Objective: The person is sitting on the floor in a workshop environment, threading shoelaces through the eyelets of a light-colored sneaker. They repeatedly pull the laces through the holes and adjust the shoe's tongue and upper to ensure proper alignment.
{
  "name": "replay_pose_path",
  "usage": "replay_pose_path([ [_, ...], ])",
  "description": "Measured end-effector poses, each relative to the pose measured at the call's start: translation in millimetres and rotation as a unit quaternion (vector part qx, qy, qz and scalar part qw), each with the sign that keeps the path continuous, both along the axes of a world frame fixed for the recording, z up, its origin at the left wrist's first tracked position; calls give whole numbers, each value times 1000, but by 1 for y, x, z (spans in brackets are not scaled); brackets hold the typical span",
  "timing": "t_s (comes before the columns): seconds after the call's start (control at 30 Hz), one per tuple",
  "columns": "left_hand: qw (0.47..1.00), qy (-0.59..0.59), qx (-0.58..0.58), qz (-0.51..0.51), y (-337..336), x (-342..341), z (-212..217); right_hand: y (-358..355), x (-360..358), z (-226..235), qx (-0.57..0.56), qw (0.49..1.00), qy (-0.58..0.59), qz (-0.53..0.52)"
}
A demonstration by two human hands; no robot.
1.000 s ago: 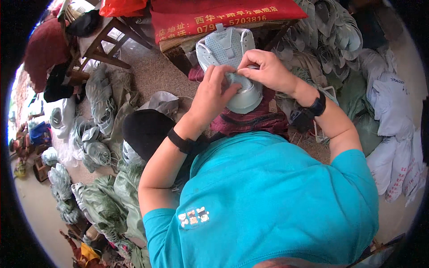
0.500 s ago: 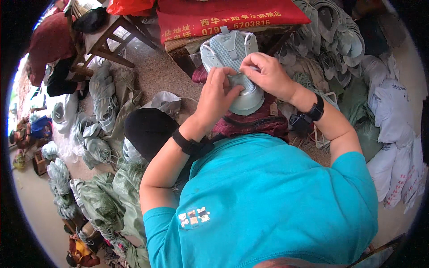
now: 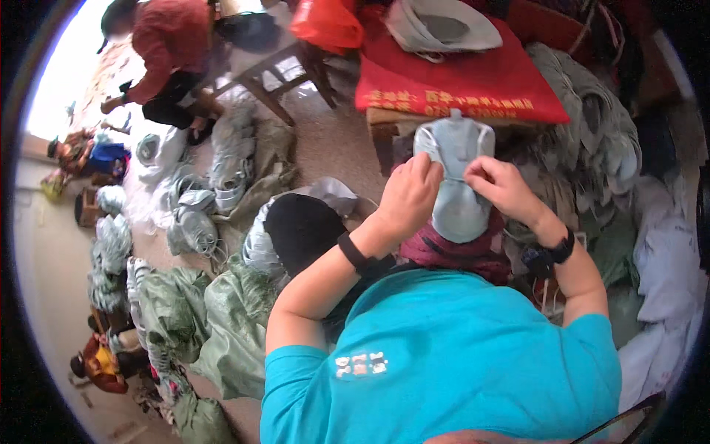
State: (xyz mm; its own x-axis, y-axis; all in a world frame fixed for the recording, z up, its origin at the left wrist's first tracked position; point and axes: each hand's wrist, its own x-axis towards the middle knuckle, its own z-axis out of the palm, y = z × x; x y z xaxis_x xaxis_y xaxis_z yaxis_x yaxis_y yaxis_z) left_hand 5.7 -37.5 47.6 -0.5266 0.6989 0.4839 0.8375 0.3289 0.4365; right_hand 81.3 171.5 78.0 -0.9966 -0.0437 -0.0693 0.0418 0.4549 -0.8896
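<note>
A pale grey-blue shoe upper piece (image 3: 455,181) is held up in front of me, its tabbed top end pointing away. My left hand (image 3: 408,194) grips its left side with curled fingers. My right hand (image 3: 500,186) pinches its right side near the middle. Both wrists wear black bands. Under the piece lies a dark red cloth (image 3: 460,250) on my lap.
A red cloth covers a low wooden table (image 3: 458,92) just beyond my hands, with a grey piece on top. Stacks of grey pieces (image 3: 592,126) lie right, green sacks (image 3: 222,311) left. A person in red (image 3: 166,55) crouches far left by a wooden stool (image 3: 274,74).
The view has tilted so the table and the person in red show more. My hands stay on the grey piece, and the fingers have shifted slightly along it.
</note>
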Motion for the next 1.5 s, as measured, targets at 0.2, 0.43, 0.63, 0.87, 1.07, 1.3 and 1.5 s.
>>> replay_pose_path([
  [0.2, 942, 166, -73, 282, -155, -49, 4, 2, 13, -1, -81, 994, -65, -43],
  [0.43, 741, -73, 110, 658, -460, -89, -70, 29, 24, -3, 24, 991, -134, -13],
  [0.63, 380, -547, 714, 216, -442, -109, -91, 83, 50, -40, 364, 930, -47, 5],
  [0.87, 624, -560, 507, 200, -205, -91, -13, 160, 73, -111, -454, 779, -151, -405],
  [1.07, 754, -571, 321, 51, -61, -36, -23, 344, 205, -220, -696, 530, -20, -484],
  [1.3, 778, -578, 245, -9, -1, 10, -40, 341, 338, -263, 30, 821, -204, -533],
  [1.5, 841, -520, 145, 42, 2, 22, -40, 246, 236, -232, -356, 743, -271, -498],
])
